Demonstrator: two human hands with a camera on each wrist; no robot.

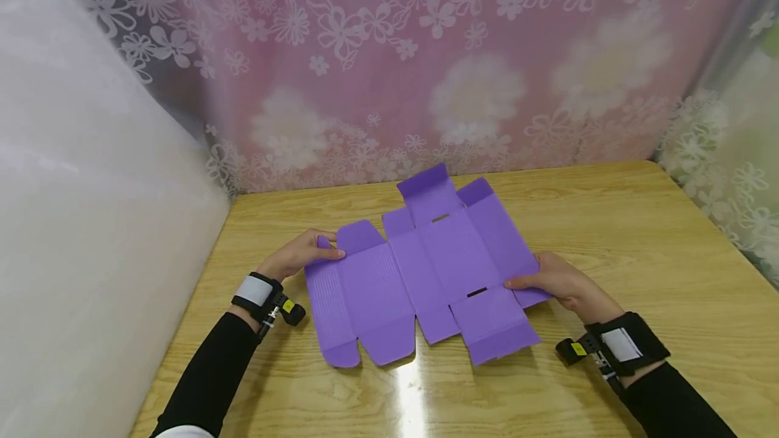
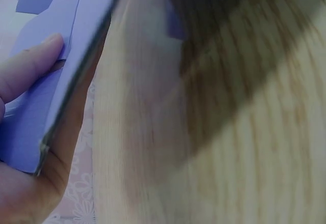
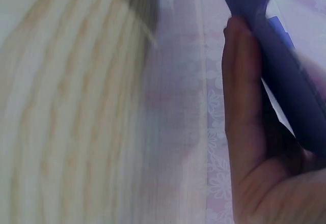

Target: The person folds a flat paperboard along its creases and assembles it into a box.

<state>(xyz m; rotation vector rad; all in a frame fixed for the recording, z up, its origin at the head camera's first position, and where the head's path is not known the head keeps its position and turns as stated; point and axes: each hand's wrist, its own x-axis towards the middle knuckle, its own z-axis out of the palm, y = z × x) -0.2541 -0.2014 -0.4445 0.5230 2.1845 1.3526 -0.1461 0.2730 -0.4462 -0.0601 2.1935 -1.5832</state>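
A purple cardboard box blank point(image 1: 377, 282), unfolded with creased panels, flaps and two dark slots, is held over the wooden table. My left hand point(image 1: 299, 255) grips its left edge, thumb on top by a corner flap. In the left wrist view the thumb point(image 2: 35, 63) presses the purple face while the other fingers pass behind the edge. At the opposite edge my right hand point(image 1: 560, 282) pinches the cardboard, thumb on the upper face near a slot. The right wrist view shows fingers point(image 3: 243, 91) running along the underside of the blank point(image 3: 288, 76).
The wood-grain table point(image 1: 639, 235) reflects light near its front. A pink flowered curtain point(image 1: 389, 73) hangs behind its far edge. White sheeting point(image 1: 97, 208) borders the left, and a flowered curtain point(image 1: 730, 154) the right. Both wrists wear black straps with small cameras.
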